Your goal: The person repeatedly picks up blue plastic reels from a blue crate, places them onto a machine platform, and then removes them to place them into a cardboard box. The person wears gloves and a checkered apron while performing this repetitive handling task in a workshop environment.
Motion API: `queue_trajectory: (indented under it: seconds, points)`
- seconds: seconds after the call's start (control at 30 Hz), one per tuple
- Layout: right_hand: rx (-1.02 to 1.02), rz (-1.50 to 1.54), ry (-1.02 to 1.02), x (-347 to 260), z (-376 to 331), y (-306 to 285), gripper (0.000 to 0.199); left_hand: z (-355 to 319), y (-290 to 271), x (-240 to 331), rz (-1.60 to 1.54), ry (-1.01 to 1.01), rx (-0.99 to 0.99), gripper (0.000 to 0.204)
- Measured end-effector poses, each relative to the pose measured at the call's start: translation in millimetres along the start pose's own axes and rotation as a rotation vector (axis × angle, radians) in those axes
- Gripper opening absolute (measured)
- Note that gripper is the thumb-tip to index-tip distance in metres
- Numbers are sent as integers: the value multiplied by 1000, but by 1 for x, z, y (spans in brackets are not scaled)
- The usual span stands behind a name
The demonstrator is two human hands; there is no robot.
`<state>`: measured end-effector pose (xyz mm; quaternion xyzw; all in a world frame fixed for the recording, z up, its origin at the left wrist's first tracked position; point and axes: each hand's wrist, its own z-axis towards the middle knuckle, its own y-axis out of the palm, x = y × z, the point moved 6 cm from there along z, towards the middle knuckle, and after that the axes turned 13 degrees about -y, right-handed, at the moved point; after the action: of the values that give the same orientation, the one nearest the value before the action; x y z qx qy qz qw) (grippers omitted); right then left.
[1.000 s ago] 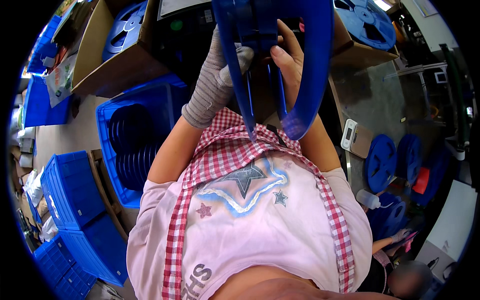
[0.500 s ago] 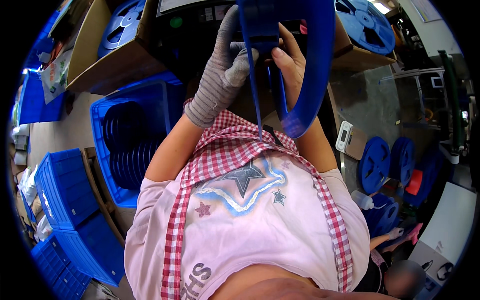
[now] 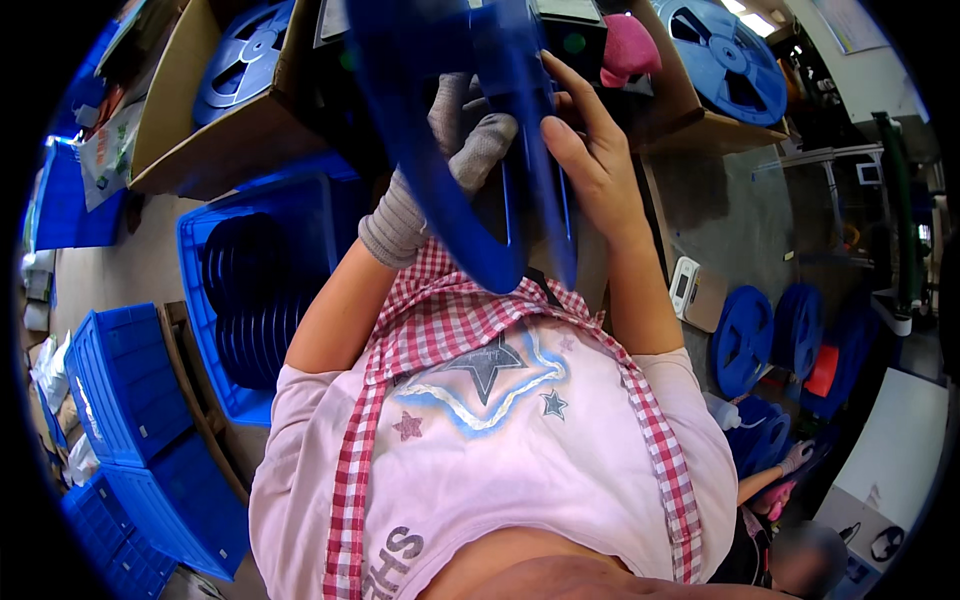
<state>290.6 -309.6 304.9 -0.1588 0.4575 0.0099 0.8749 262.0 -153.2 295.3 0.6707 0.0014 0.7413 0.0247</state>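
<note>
The blue reel [image 3: 465,45] has turned, exposing its left flange [image 3: 425,170] broadside. Gloved left hand [image 3: 478,155] curls behind, grip unclear; bare right hand [image 3: 602,172] lies part-open alongside.

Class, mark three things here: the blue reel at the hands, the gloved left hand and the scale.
Blue reel [image 3: 405,130]: head view, on the left side of its rim.
Left hand [image 3: 470,165]: head view, near the thumb's base.
Scale [image 3: 706,298]: head view, on its flat plate.

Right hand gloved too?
No, the right hand shows bare skin, while a grey glove covers the left hand.
</note>
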Motion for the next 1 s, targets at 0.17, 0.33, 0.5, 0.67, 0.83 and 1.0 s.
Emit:
queue_trajectory:
  seconds: [0.17, 0.33, 0.5, 0.67, 0.83, 1.0]
  points:
    - [-243, -428, -80, -28, 35, -27, 71, 14, -11, 7, -52, 10, -99, 33]
    - [-332, -579, -149, -21, 108, -49, 69, 91, -28, 12, -412, 271, -653, 39]
    - [-392, -797, -226, -24, 218, -50, 63, 172, -126, 46, -288, 78, -53, 38]
    - [-415, -848, -155, -6, 289, -52, 68, 177, -122, 86, -355, 72, -80, 40]
    - [-412, -710, -345, 51, 320, -40, 70, 191, -129, 71, -439, -4, -88, 41]
    - [-518, -903, -75, 15, 301, -24, 71, 188, -139, 51, -379, -56, -112, 43]
